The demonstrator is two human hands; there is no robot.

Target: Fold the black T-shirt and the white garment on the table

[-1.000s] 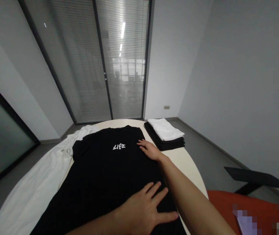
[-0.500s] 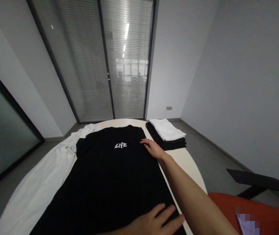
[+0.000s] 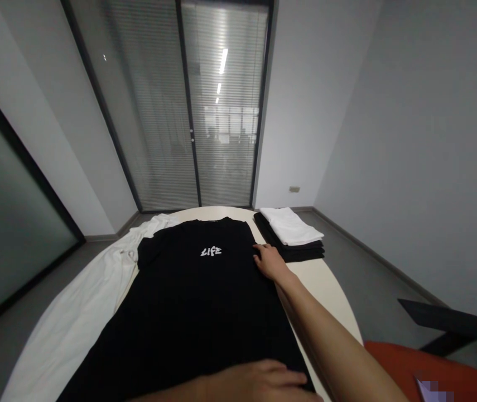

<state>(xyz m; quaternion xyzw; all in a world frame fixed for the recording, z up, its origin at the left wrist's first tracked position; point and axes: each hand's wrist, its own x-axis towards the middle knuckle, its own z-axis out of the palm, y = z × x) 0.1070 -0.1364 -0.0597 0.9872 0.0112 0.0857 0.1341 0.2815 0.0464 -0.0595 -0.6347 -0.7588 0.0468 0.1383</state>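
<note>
The black T-shirt lies spread flat on the pale round table, filling the middle of the frame down to its lower edge, and nearly all of it is leftward of my fingers. Both my hands are at its right-hand side in the picture: my right hand right of centre, up by the shoulder end, and my left hand down at the bottom of the frame, reaching across the cloth towards the same edge. So my right is the nearer to the collar, my left to the end that runs out of view.

As for my grip — on the right hand, thumb and fingers meet the shirt's edge, but I cannot tell whether they are pinched on it. The left has its fingers stretched out over the cloth, its thumb hidden; I cannot tell whether the tips are closed on anything.

The shirt points away from me, collar towards the upper middle, with the white lettering just below. Its long axis runs from there to the lower edge, and my two hands sit at different stations along it — one far, one close.
</note>
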